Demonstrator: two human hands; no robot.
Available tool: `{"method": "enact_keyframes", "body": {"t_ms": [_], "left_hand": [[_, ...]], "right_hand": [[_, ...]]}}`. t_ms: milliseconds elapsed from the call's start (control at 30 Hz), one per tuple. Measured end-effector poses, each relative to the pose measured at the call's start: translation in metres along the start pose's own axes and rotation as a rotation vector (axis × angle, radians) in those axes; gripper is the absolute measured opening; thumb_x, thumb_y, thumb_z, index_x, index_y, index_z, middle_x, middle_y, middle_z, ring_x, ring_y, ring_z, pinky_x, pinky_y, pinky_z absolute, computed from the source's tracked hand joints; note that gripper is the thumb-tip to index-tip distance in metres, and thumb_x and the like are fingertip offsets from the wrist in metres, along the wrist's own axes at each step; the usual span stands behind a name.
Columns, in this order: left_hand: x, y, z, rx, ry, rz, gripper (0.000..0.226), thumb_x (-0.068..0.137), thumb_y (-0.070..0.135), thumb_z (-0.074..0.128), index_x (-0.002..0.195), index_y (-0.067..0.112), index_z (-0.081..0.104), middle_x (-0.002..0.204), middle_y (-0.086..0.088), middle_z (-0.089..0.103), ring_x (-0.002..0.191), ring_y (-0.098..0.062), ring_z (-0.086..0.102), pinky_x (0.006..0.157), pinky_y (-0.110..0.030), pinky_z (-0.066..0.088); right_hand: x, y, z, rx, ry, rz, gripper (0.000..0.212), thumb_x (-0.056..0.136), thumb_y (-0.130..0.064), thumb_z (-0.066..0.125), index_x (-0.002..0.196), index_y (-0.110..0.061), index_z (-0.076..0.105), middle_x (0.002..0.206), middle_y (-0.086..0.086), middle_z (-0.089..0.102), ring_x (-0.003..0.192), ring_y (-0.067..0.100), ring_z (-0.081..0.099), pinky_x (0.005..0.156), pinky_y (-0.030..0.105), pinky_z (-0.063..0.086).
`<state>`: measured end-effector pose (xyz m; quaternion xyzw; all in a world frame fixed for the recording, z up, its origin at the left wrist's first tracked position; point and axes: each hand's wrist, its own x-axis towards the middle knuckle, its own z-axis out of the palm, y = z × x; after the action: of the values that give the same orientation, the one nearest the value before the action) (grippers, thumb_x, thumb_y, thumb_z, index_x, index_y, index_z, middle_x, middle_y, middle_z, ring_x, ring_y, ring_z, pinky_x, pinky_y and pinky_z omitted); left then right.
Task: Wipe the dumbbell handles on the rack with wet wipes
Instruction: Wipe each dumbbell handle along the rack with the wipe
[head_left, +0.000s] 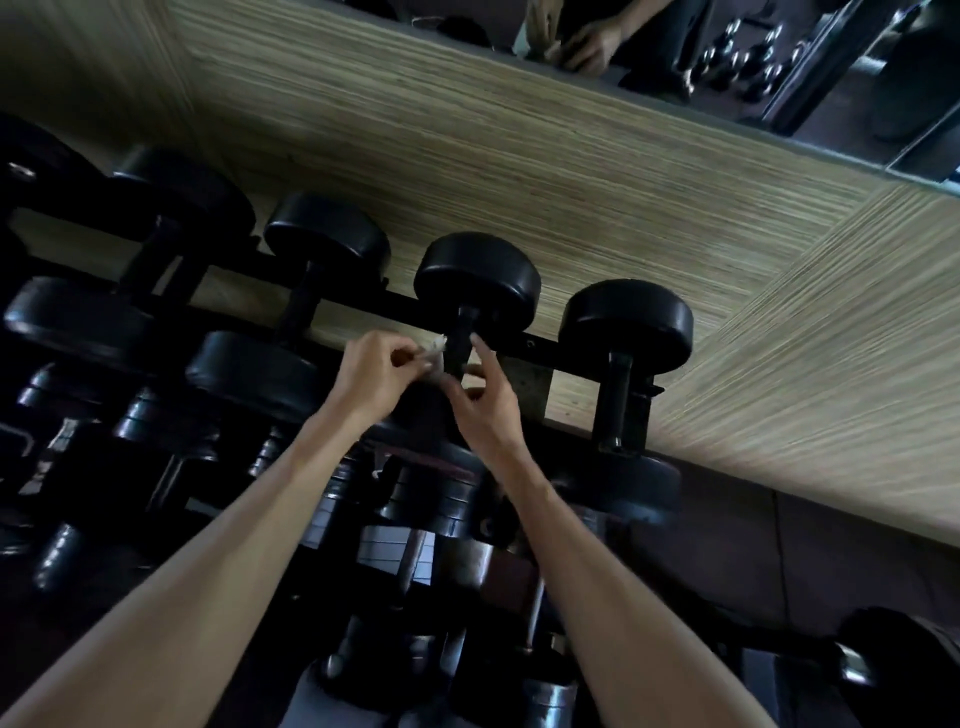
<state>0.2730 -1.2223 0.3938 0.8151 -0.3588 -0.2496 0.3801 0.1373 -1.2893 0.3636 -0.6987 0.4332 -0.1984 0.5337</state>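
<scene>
A pale wet wipe (435, 349) is pinched by the curled left hand (375, 375) at nine o'clock of the dumbbell handle (464, 340), which is flanked at three o'clock by the loosely spread, empty right hand (485, 402).

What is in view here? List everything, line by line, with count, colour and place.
top-row dumbbells: four, black, along the rack's upper rail by the wall
lower dumbbells: several, black and metallic, count unclear, on the rows below
rack: one, black
wet wipe: one, whitish, beside the third dumbbell's handle
wall panel: wood-grain, beige, behind the rack
mirror: upper right, reflecting dumbbells and a hand
left hand: pinches the wipe
right hand: fingers loosely curled at the handle
</scene>
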Motion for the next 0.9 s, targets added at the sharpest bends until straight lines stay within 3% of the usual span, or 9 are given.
{"method": "enact_keyframes", "body": {"t_ms": [67, 133, 200, 300, 400, 533, 667, 767, 900], "left_hand": [[-0.011, 0.0, -0.011, -0.029, -0.009, 0.021, 0.022, 0.086, 0.015, 0.075, 0.105, 0.004, 0.073, 0.091, -0.002, 0.069, 0.077, -0.001, 0.06, 0.065, -0.002, 0.043], [-0.013, -0.003, -0.021, -0.064, -0.022, 0.035, 0.026, 0.086, 0.011, 0.075, 0.109, 0.0, 0.07, 0.093, -0.003, 0.068, 0.073, 0.006, 0.058, 0.065, -0.001, 0.043], [-0.015, -0.007, -0.037, -0.091, -0.041, 0.058, 0.024, 0.086, 0.006, 0.074, 0.109, -0.003, 0.07, 0.094, -0.005, 0.069, 0.074, 0.001, 0.062, 0.072, -0.009, 0.05], [-0.012, -0.018, -0.062, -0.108, -0.055, 0.101, 0.02, 0.084, 0.007, 0.075, 0.103, -0.001, 0.073, 0.095, -0.008, 0.073, 0.082, -0.008, 0.069, 0.074, -0.009, 0.05], [-0.005, -0.043, -0.088, -0.141, -0.041, 0.146, 0.018, 0.083, 0.006, 0.076, 0.1, 0.001, 0.074, 0.092, -0.006, 0.073, 0.074, 0.004, 0.067, 0.07, -0.006, 0.048], [0.011, -0.093, -0.124, 0.074, 0.056, 0.329, 0.01, 0.09, 0.011, 0.071, 0.1, 0.011, 0.073, 0.093, 0.005, 0.073, 0.084, -0.002, 0.067, 0.075, -0.004, 0.046], [0.027, -0.134, -0.141, 0.235, 0.077, 0.419, 0.015, 0.094, 0.021, 0.065, 0.105, 0.013, 0.07, 0.1, 0.0, 0.073, 0.091, -0.014, 0.068, 0.085, -0.034, 0.055], [0.038, -0.151, -0.14, 0.247, 0.027, 0.393, 0.02, 0.099, 0.028, 0.055, 0.107, 0.015, 0.068, 0.101, -0.001, 0.072, 0.093, -0.021, 0.067, 0.087, -0.045, 0.052], [0.039, -0.153, -0.127, 0.324, 0.084, 0.259, 0.058, 0.1, 0.046, 0.019, 0.105, 0.018, 0.069, 0.103, -0.005, 0.07, 0.1, -0.03, 0.064, 0.089, -0.045, 0.046]], "right_hand": [[-0.001, -0.015, -0.006, -0.059, -0.143, -0.056, 0.078, 0.095, -0.027, 0.07, 0.159, -0.026, 0.025, 0.142, 0.001, 0.053, 0.128, 0.015, 0.053, 0.103, 0.027, 0.044], [-0.002, -0.028, -0.006, -0.099, -0.202, -0.116, 0.067, 0.095, -0.024, 0.069, 0.154, -0.023, 0.037, 0.145, 0.001, 0.052, 0.131, 0.013, 0.05, 0.104, 0.028, 0.042], [-0.002, -0.038, 0.002, -0.08, -0.158, -0.151, 0.041, 0.093, -0.02, 0.072, 0.131, -0.016, 0.06, 0.125, -0.002, 0.065, 0.111, -0.003, 0.059, 0.09, 0.019, 0.045], [0.0, -0.049, 0.025, 0.008, -0.095, -0.152, 0.019, 0.088, -0.016, 0.077, 0.1, -0.012, 0.063, 0.091, -0.007, 0.067, 0.077, -0.01, 0.061, 0.071, 0.012, 0.048], [0.003, -0.059, 0.061, 0.019, -0.03, -0.168, 0.022, 0.085, -0.016, 0.08, 0.096, -0.009, 0.063, 0.087, 0.0, 0.068, 0.077, 0.006, 0.063, 0.07, 0.022, 0.053], [0.003, -0.073, 0.107, 0.047, 0.078, -0.079, 0.019, 0.092, -0.013, 0.072, 0.11, -0.017, 0.068, 0.082, -0.016, 0.063, 0.074, -0.003, 0.059, 0.063, 0.009, 0.046], [0.006, -0.076, 0.146, 0.005, 0.264, -0.022, 0.027, 0.094, -0.018, 0.071, 0.069, -0.024, 0.062, 0.062, -0.017, 0.057, 0.058, -0.006, 0.053, 0.057, 0.013, 0.041], [0.004, -0.083, 0.164, 0.005, 0.351, 0.025, 0.02, 0.094, -0.024, 0.071, 0.078, -0.015, 0.063, 0.073, -0.011, 0.061, 0.066, 0.001, 0.056, 0.06, 0.011, 0.044], [0.012, -0.087, 0.181, 0.003, 0.393, 0.085, 0.012, 0.099, -0.028, 0.063, 0.099, -0.018, 0.056, 0.085, -0.012, 0.06, 0.075, 0.004, 0.057, 0.059, 0.006, 0.045]]}}
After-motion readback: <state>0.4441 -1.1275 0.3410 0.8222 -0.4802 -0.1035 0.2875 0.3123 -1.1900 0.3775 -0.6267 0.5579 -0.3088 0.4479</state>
